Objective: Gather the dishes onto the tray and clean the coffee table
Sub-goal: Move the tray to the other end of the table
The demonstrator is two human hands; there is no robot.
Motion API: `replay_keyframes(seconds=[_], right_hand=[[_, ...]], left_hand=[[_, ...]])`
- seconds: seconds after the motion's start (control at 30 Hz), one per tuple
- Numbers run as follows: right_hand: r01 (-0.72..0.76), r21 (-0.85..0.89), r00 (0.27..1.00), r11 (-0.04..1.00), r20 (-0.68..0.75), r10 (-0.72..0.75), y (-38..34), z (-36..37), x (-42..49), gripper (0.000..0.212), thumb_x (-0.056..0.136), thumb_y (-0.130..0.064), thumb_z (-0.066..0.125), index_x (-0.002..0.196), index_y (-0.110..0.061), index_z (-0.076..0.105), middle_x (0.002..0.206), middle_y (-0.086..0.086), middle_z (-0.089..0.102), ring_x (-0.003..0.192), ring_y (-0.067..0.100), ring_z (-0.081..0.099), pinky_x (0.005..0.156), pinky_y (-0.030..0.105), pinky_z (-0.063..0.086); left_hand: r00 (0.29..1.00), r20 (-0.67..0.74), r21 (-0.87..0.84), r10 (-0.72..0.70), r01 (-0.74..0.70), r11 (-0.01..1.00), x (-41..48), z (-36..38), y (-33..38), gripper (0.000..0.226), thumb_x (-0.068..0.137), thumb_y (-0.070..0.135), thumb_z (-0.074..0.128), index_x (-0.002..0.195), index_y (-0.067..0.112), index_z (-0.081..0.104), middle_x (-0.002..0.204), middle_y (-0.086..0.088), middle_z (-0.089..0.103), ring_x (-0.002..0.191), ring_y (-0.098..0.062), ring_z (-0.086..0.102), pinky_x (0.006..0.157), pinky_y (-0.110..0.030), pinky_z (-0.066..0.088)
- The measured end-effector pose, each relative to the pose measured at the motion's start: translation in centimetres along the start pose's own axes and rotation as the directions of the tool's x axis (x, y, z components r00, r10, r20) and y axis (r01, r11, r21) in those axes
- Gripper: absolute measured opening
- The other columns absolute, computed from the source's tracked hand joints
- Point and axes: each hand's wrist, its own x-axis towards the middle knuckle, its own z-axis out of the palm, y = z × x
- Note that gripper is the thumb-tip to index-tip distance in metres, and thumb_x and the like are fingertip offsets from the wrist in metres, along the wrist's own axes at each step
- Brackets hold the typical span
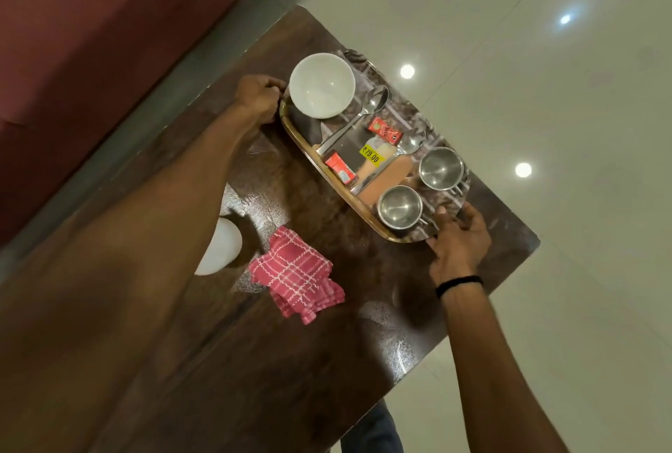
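Here both hands [260,98] [459,243] grip the tray [291,125] on the dark wooden coffee table [309,361], pale tiled floor [545,52] beyond.

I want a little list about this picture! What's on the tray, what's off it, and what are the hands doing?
on tray: white bowl, two steel cups, two spoons, two red packets
off tray: red checked cloth, white bowl partly behind the arm
left hand: gripping the tray at its far end
right hand: gripping its near end
coffee table: dark wood, shiny
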Motion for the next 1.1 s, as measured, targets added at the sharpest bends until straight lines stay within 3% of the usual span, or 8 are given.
replay_keyframes(seconds=[0.17, 0.27, 0.47, 0.67, 0.8, 0.97, 1.1], right_hand=[[-0.043, 0.024, 0.998, 0.999, 0.042, 0.042, -0.2, -0.4, 0.6, 0.027, 0.090, -0.001, 0.068, 0.095, -0.028, 0.064, 0.090, -0.001, 0.071, 0.089, 0.018, 0.071, 0.070, 0.041, 0.062], [-0.059, 0.006, 0.996, 0.998, 0.063, 0.058, -0.5, -0.9, 0.6, 0.024, 0.090, -0.001, 0.067, 0.096, -0.024, 0.067, 0.093, 0.003, 0.071, 0.087, 0.017, 0.070, 0.059, 0.031, 0.060], [-0.032, -0.055, 0.991, 0.998, 0.132, 0.039, -0.7, -5.0, -0.2, 0.023, 0.091, -0.001, 0.067, 0.095, -0.023, 0.068, 0.100, 0.007, 0.071, 0.091, 0.020, 0.071, 0.070, 0.039, 0.062], [-0.026, -0.149, 0.993, 0.988, 0.110, 0.043, -0.7, -10.8, -2.5, 0.032, 0.089, 0.002, 0.067, 0.095, -0.029, 0.066, 0.104, 0.003, 0.072, 0.092, 0.022, 0.070, 0.072, 0.039, 0.060], [-0.023, -0.195, 0.997, 0.981, 0.071, 0.037, 0.0, -14.8, -4.5, 0.031, 0.087, 0.005, 0.067, 0.104, -0.021, 0.069, 0.107, 0.011, 0.072, 0.086, 0.026, 0.069, 0.069, 0.036, 0.057], [0.050, -0.275, 0.989, 0.960, 0.151, -0.009, 1.5, -19.3, -7.2, 0.040, 0.086, 0.002, 0.068, 0.125, -0.008, 0.063, 0.102, 0.014, 0.071, 0.078, 0.026, 0.066, 0.059, 0.030, 0.057], [0.117, -0.370, 0.972, 0.922, 0.233, -0.030, 3.1, -20.5, -9.6, 0.043, 0.085, 0.003, 0.069, 0.126, -0.011, 0.064, 0.108, 0.017, 0.072, 0.087, 0.030, 0.070, 0.069, 0.039, 0.060]], left_hand=[[0.999, 0.038, 0.006, 0.007, -0.007, 1.000, 0.3, 0.8, 0.8, 0.023, 0.101, 0.011, 0.052, 0.119, 0.015, 0.067, 0.108, -0.003, 0.066, 0.086, -0.013, 0.062, 0.071, -0.028, 0.059], [1.000, 0.007, 0.036, 0.002, -0.002, 0.999, 0.0, 1.2, 0.4, 0.023, 0.100, 0.010, 0.052, 0.117, 0.012, 0.068, 0.110, -0.006, 0.067, 0.092, -0.018, 0.063, 0.073, -0.033, 0.060], [1.000, -0.029, -0.005, -0.009, 0.008, 1.000, -3.8, 1.7, -2.1, 0.021, 0.095, 0.005, 0.055, 0.110, 0.008, 0.068, 0.109, -0.012, 0.069, 0.090, -0.021, 0.064, 0.063, -0.032, 0.057], [0.999, -0.040, -0.071, 0.004, -0.007, 0.997, -12.5, 1.7, -6.2, 0.022, 0.095, 0.004, 0.056, 0.114, 0.006, 0.066, 0.112, -0.009, 0.068, 0.105, -0.019, 0.063, 0.093, -0.039, 0.057], [1.000, -0.019, -0.076, -0.009, 0.007, 0.997, -18.7, 1.4, -10.5, 0.025, 0.092, 0.004, 0.056, 0.113, 0.013, 0.065, 0.109, -0.004, 0.070, 0.102, -0.020, 0.064, 0.092, -0.044, 0.056], [0.996, -0.058, -0.116, -0.070, 0.063, 0.991, -26.1, 0.4, -15.5, 0.035, 0.086, -0.004, 0.055, 0.117, 0.012, 0.062, 0.109, -0.003, 0.067, 0.099, -0.017, 0.059, 0.088, -0.034, 0.051], [0.985, -0.103, -0.134, -0.142, 0.127, 0.983, -31.2, -1.3, -20.4, 0.035, 0.087, -0.004, 0.055, 0.119, 0.010, 0.059, 0.102, 0.004, 0.061, 0.096, -0.014, 0.055, 0.088, -0.034, 0.050]])
